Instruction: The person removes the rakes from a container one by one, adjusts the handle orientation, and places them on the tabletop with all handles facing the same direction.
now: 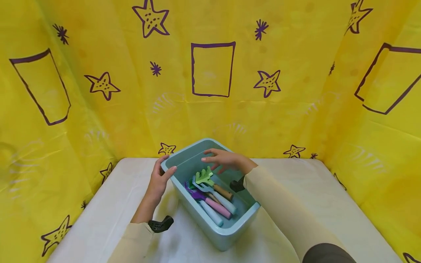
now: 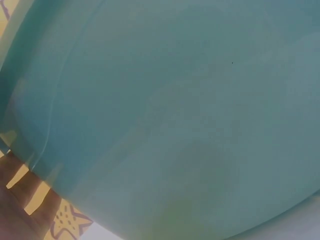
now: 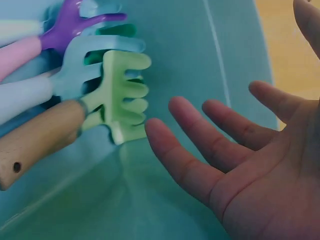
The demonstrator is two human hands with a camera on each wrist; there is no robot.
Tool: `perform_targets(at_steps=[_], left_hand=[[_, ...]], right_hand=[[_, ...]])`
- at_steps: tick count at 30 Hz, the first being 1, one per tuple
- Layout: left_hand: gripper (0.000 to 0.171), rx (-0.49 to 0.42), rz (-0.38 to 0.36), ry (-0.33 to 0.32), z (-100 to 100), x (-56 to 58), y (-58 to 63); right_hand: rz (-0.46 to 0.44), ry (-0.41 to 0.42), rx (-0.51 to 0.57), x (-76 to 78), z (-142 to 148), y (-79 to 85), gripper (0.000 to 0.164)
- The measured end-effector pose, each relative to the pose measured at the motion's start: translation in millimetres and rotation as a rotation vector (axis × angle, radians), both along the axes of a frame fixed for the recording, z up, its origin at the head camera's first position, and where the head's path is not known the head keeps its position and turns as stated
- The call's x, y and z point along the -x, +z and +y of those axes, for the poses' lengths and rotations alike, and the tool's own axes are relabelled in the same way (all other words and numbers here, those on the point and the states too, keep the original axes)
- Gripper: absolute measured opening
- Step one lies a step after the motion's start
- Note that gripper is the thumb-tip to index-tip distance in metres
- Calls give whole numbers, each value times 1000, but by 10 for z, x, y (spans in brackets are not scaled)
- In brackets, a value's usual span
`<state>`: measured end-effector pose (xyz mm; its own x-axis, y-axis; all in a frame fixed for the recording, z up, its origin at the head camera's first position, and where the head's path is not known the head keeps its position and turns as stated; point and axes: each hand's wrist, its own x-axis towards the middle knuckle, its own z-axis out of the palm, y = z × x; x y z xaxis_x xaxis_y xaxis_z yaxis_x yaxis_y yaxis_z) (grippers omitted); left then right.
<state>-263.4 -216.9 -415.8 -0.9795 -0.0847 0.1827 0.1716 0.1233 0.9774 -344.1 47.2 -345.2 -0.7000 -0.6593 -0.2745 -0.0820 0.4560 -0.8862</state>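
Observation:
A blue-green plastic bin [image 1: 227, 238] stands at an angle on the white surface. My left hand [image 1: 160, 180] holds its far left corner, thumb over the rim and fingers along the outside; the left wrist view shows those fingers [image 2: 30, 192] against the wall. Above the bin's far half hovers my right hand [image 1: 227, 160], fingers spread and holding nothing. Toy garden tools lie inside: a light green rake [image 3: 115, 95] with a wooden handle, a light blue fork [image 1: 227, 202], and a purple tool [image 1: 196, 194] with a pink handle. A pale blue handle [image 1: 211, 213] lies beside them.
Yellow sheeting [image 1: 210, 117] with purple stars and outlined shapes encloses the back and both sides. White cloth-like covering [image 1: 95, 219] extends around the bin. Black wrist devices [image 1: 161, 224] sit on both wrists.

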Motion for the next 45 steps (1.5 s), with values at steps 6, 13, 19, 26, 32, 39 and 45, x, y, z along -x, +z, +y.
perform_targets(at_steps=[6, 13, 19, 26, 32, 39, 45], left_hand=[[62, -8, -1, -4, -12, 6, 28], [63, -3, 0, -12, -19, 10, 50], [64, 3, 5, -6, -15, 32, 52], [64, 2, -13, -4, -8, 31, 22], [63, -2, -10, -7, -7, 20, 9], [64, 1, -13, -2, -12, 19, -5], [64, -7, -21, 0, -19, 18, -9]], right_hand=[[-21, -9, -53, 4, -1, -73, 66], [-78, 7, -111, 25, -4, -123, 64], [-108, 37, -223, 56, 3, -216, 68], [-215, 10, -353, 48, 8, -318, 70], [-250, 25, -437, 58, 1, -388, 55], [-213, 78, -499, 16, -10, -360, 52], [-194, 90, -518, 23, -20, -354, 51]])
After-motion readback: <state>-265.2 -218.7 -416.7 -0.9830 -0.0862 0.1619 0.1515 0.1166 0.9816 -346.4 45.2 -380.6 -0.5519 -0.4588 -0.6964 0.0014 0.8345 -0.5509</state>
